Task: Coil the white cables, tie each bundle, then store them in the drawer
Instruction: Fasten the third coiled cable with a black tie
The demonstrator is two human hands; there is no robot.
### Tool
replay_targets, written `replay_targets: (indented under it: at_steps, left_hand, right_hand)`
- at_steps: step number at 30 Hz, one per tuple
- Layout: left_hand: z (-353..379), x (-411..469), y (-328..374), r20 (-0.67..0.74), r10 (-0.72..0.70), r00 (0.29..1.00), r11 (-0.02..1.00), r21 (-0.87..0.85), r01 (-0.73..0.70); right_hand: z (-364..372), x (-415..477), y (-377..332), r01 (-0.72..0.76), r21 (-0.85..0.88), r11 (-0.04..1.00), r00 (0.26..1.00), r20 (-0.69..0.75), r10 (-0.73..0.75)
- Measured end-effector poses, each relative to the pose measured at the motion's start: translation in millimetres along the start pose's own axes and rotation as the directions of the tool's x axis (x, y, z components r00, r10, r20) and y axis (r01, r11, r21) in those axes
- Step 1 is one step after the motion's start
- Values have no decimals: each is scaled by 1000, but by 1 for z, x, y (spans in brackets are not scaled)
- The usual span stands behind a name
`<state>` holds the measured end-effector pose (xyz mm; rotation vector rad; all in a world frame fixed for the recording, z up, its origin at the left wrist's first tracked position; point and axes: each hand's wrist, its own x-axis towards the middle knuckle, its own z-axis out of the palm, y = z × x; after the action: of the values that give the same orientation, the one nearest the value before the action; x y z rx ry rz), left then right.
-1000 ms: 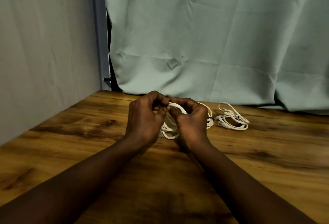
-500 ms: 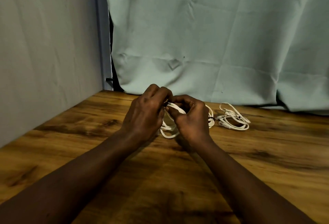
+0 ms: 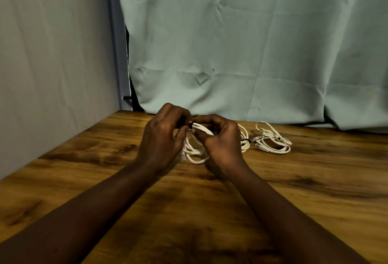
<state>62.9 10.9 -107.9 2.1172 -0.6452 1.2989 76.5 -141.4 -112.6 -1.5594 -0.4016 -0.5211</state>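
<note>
White cable coil (image 3: 194, 153) hangs between the person's two hands, lifted just above the wooden worktop (image 3: 315, 190) near the middle of its far part. Its top strands run across between the fingertips. Its lower loops sag below the hands, close to the wood; whether they touch it cannot be told.

The left grip (image 3: 163, 137) is curled, thumb and fingers pinching the top of the coil from the left. The right grip (image 3: 222, 140) is curled too, thumb and forefinger pinching the same strands from the right, so that the fingertips of both hands almost meet. A small dark spot sits at the pinch point, too small to name. Both bare forearms reach in from the near edge.

Behind the right grip and partly hidden by it, a second white cable bundle (image 3: 244, 135) lies on the worktop, with a dark band (image 3: 247, 140) round its right side. Near it, further right, lies a third white cable bundle (image 3: 275, 144), loosely looped, with pale plugs at its left end.

A creased pale green cloth (image 3: 231, 43) hangs behind the far edge of the worktop. A grey wall panel (image 3: 52, 53) closes the left side, and a pale upright post (image 3: 116, 43) stands between panel and cloth.
</note>
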Motion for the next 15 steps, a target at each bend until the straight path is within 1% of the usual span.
replay_targets:
  at_steps: [2,3,8,12,15]
  left_hand:
    - [3,0,2,-62,-166,984,983,-91,160]
    - [4,1,1,-77,-201,977,977,-87,194]
    - [2,2,3,-36,-229,973,973,7,229]
    - [4,2,1,48,-215,975,974,-60,218]
    - [7,2,1,54,-282,958,951,-113,287]
  right_hand:
    - [-1,2,1,-11,55,998,999,-32,13]
    - [-1,2,1,-3,72,997,999,-44,6]
    - [6,-3,3,34,101,994,996,-91,-25]
    - [6,-1,9,27,90,996,992,-124,-16]
    - [5,-1,9,28,94,995,992,-126,-16]
